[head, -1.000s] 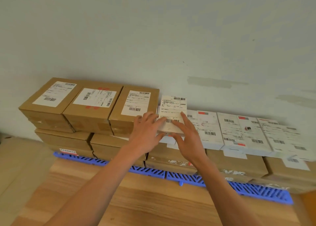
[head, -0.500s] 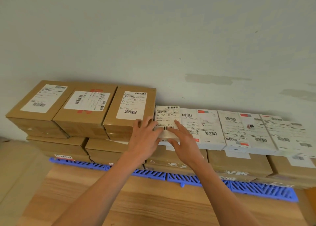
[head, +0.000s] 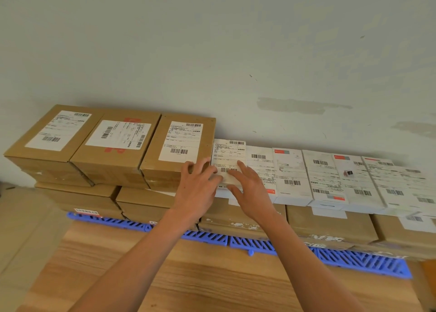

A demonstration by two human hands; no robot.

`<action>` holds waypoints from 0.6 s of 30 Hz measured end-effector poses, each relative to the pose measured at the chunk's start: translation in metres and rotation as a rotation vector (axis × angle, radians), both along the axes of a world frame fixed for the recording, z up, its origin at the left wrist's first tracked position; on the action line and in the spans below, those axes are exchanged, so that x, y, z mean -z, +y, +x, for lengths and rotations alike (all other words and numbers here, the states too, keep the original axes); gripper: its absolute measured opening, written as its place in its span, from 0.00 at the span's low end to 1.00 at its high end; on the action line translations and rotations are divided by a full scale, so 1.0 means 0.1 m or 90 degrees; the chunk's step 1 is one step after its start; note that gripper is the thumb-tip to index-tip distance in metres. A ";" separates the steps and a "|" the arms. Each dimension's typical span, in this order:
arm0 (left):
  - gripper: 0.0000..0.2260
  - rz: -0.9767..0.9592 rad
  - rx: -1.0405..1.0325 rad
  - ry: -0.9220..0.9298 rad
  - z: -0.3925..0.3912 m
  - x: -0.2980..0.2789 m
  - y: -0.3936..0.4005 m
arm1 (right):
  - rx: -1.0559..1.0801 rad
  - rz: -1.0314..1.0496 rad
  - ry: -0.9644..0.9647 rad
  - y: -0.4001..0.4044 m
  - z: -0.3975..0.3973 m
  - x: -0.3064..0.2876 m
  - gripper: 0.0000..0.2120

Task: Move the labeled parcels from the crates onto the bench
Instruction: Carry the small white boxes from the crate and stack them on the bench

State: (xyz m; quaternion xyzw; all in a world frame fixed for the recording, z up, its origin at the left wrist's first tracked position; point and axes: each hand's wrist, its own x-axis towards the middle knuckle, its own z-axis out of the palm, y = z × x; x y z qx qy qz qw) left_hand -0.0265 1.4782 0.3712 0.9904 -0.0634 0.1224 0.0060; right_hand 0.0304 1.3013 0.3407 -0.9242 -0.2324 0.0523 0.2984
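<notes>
a pale wall (head: 212,52) fills the space above the left hand (head: 198,189) and the right hand (head: 252,193). up and to the right of the right hand, a long grey patch (head: 302,105) is on the wall. a fainter smudge (head: 415,127) sits far off to the right of it. a tiny dark mark (head: 251,76) is high above the right hand. a blue grid (head: 254,244) with slots runs across below both hands. tan floor (head: 21,229) lies far left of the left hand and lower down.
</notes>
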 end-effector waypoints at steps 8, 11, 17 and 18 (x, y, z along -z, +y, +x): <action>0.12 0.026 0.019 0.013 0.03 -0.01 0.03 | -0.025 -0.092 -0.020 0.02 0.03 -0.06 0.24; 0.14 0.008 0.032 0.032 0.03 -0.06 0.04 | -0.003 -0.119 -0.026 -0.02 -0.07 -0.14 0.26; 0.19 0.015 0.087 0.038 -0.04 -0.15 0.04 | 0.113 -0.102 -0.023 -0.17 -0.43 -0.33 0.22; 0.19 0.011 0.100 0.038 -0.06 -0.18 0.03 | 0.131 -0.108 -0.025 -0.21 -0.49 -0.35 0.22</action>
